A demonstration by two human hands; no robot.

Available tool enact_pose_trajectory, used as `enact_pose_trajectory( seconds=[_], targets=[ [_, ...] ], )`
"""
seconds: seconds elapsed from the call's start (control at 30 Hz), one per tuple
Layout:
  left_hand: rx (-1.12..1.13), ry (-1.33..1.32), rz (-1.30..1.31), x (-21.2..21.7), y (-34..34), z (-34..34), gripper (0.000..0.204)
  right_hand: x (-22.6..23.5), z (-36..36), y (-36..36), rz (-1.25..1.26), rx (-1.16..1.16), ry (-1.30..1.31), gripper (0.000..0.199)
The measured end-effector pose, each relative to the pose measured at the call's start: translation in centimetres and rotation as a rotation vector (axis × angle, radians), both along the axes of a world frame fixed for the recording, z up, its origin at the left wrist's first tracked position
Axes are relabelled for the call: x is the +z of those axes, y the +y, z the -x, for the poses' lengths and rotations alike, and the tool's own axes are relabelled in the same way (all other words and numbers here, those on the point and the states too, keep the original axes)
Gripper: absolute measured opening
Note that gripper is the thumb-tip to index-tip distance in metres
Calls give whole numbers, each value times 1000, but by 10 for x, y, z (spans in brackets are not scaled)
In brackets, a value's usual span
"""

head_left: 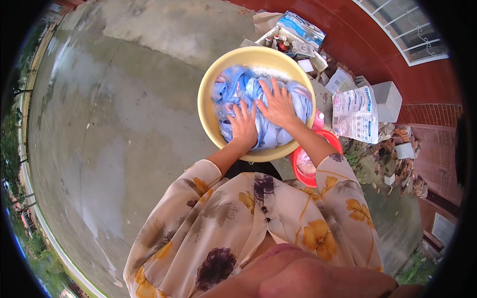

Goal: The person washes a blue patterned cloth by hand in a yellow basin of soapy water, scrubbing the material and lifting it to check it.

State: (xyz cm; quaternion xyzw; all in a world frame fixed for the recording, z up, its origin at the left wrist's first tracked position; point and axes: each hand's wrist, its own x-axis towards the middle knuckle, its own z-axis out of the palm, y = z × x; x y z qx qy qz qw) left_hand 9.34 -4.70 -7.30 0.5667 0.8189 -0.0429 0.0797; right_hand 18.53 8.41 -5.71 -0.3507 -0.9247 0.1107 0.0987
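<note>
A round yellow basin [207, 130] stands before me, holding wet light-blue cloth [288, 136] and white suds [271, 73]. My left hand [244, 126] lies on the cloth near the basin's near side, its fingers spread and pointing away from me. Just right of it and a little farther in, my right hand [279, 105] presses on the same cloth with fingers apart. The two hands are close together, and neither grips anything that I can see. What lies beneath the palms and under the cloth is hidden.
A red basin [296, 171] with pinkish cloth stands right of the yellow one, partly behind my right forearm. Beside it are a pink bottle [318, 119] and a white printed bag [355, 114]. A foam box [318, 60] of bottles sits by the red wall [357, 37]. Wet concrete [129, 124] stretches left.
</note>
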Motion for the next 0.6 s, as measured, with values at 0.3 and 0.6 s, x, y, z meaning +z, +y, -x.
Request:
enact_pose_trajectory(
  seconds=[0.3, 0.6],
  targets=[
    [-3, -252, -162, -70, 20, 37, 75, -52, 66, 58, 307, -112, -262, 56],
    [165, -650, -144, -54, 75, 78, 35, -163, 62, 110, -38, -90, 433, 31]
  ],
)
